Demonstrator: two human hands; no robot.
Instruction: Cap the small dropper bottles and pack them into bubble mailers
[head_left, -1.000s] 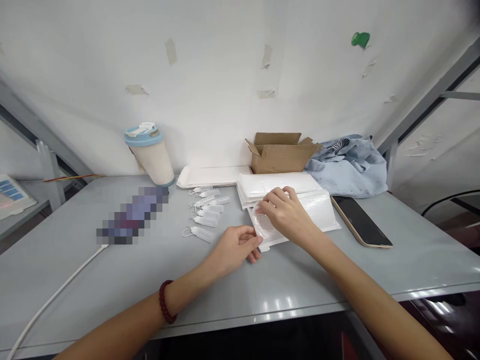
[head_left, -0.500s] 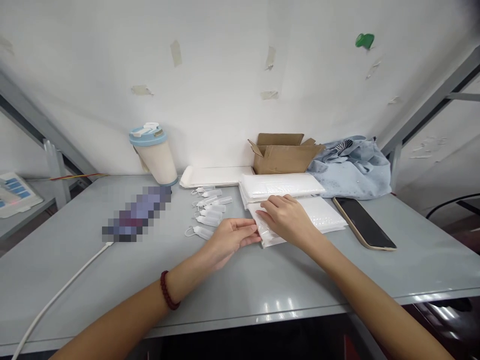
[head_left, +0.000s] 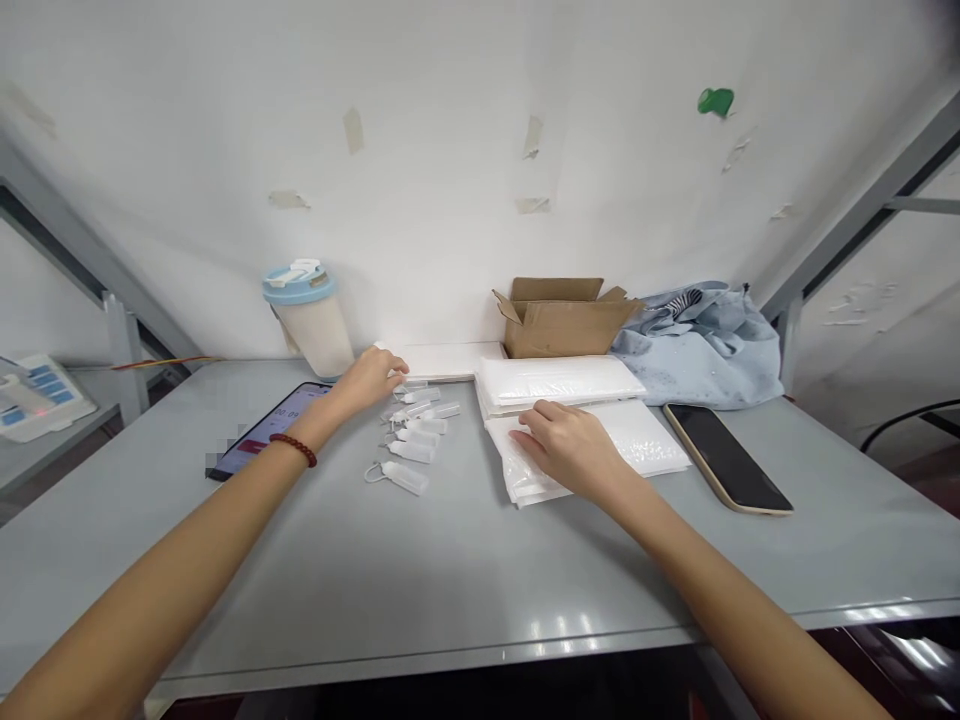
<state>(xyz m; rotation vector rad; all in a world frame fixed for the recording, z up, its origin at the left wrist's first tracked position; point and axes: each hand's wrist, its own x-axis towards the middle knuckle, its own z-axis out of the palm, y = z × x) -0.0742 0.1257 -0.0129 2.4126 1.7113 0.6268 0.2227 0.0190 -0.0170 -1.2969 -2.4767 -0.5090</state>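
My left hand (head_left: 369, 380), with a dark red bead bracelet at the wrist, is at the left end of a flat white packet (head_left: 457, 360) by the wall. Its fingers are bent and slightly apart, just above the small clear squeeze bottles (head_left: 414, 438), which lie in a loose column and have looped cap ties. Whether the fingertips touch the packet or the top bottle is hidden. My right hand (head_left: 568, 445) rests on a white bubble mailer (head_left: 645, 440), fingers loosely curved and not closed around it. Another white bubble mailer (head_left: 559, 378) lies behind.
An open cardboard box (head_left: 574, 328) stands behind the mailers, beside light blue cloth (head_left: 701, 350). A dark-screened phone (head_left: 724, 460) lies at right. At left are a lit phone (head_left: 259, 435) and a blue-lidded cup (head_left: 319, 325). The grey table's front edge (head_left: 420, 665) runs below.
My left hand has left the mailer's edge and moved up and left, past the bottles to the white packet. My right hand has stayed on the mailer.
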